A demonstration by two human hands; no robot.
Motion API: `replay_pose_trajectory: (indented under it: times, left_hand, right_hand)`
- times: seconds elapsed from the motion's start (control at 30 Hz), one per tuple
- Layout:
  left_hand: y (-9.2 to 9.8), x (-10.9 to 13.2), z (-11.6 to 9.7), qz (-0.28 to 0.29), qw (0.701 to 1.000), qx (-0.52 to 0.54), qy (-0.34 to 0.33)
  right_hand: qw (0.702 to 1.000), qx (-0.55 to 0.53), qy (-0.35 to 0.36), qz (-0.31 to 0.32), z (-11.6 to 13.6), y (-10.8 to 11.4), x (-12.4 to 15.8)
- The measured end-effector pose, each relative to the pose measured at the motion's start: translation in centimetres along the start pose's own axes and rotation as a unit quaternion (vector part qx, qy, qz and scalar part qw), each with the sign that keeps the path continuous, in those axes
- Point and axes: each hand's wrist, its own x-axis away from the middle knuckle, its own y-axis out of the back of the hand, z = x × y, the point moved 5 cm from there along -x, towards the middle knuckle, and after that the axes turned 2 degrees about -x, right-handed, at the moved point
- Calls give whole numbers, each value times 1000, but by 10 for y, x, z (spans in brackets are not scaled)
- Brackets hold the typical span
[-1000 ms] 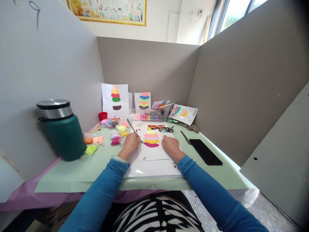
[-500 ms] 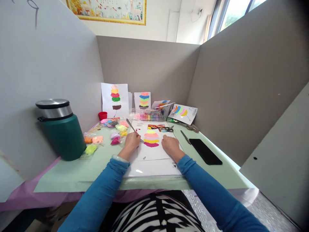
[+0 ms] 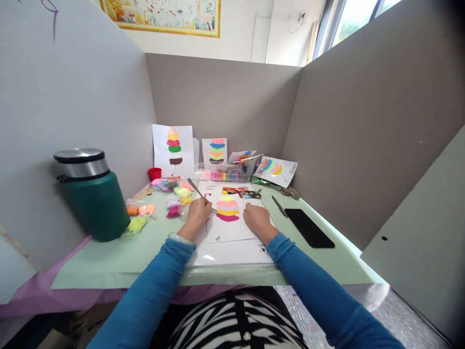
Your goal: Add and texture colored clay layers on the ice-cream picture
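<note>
My left hand is closed around a metal fork, its handle slanting up to the left. The tines touch or nearly touch the left edge of the coloured clay layers on a white sheet. Those layers run yellow, pink, orange-yellow and magenta from top to bottom. On the sheet's right side my right hand rests as a loose fist, with nothing showing in it. The undersides of both hands are hidden.
Bags of coloured clay and a green flask stand at left. Scissors, a knife and a black phone-like slab lie to the right. Clay pictures and a clear pack line the back partition.
The fork's handle end has tipped slightly to the left within my left hand. My right hand and the clay layers look the same.
</note>
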Motion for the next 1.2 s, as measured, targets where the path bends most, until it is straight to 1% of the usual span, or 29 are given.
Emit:
replay_pose_trajectory:
  times: [0.1,0.17,0.2,0.33,0.37,0.47,0.53,0.57,0.63,0.7,0.77,0.83,0.9,0.97,1.03,1.07,1.1,1.13,1.2]
  left_hand:
    - [-4,-1,5,25,999,26,26]
    - [-5,0,4,44,998,37,24]
    - [-4,0,2,43,998,41,16]
    - [6,3,-7,-18,996,79,-32]
    - [7,3,-9,-24,994,95,-44]
    - [5,5,-16,-10,988,125,-95]
    - [3,8,-22,-3,984,97,-146]
    - [2,10,-25,-4,983,64,-173]
    - [-2,15,-32,1,975,-21,-219]
    - [-6,20,-37,11,961,-97,-259]
    - [-11,24,-42,23,944,-150,-292]
    - [-14,26,-45,25,935,-179,-305]
    - [-12,27,-46,8,938,-175,-301]
    - [-8,27,-45,-7,946,-143,-291]
    - [-6,25,-43,-4,953,-99,-287]
    - [-6,24,-42,2,954,-78,-288]
    - [-7,23,-41,7,955,-62,-289]
    - [-7,22,-40,8,956,-52,-288]
    - [-8,21,-38,3,957,-47,-286]
  right_hand:
    - [1000,0,2,0,0,0,0]
    - [1000,0,2,-1,0,-1,0]
    - [1000,0,1,-2,0,-1,-1]
    - [1000,-5,-1,-8,0,-2,-1]
    - [1000,-8,0,-9,-1,-2,-1]
    - [998,-47,1,-42,-3,2,0]
    - [989,-120,20,-86,-3,8,2]
    - [979,-171,44,-107,-1,11,3]
    - [943,-289,106,-129,3,15,5]
    - [891,-405,160,-125,9,18,7]
    - [836,-506,185,-104,14,18,6]
    - [788,-583,184,-71,18,19,5]
    - [747,-643,164,-36,19,19,3]
    - [706,-696,131,-19,15,19,2]
    - [665,-741,93,-23,9,18,0]
    - [650,-756,77,-26,7,17,-1]
    - [641,-764,66,-23,6,16,-2]
    - [639,-766,62,-12,6,14,-3]
    - [646,-760,66,30,12,9,-4]
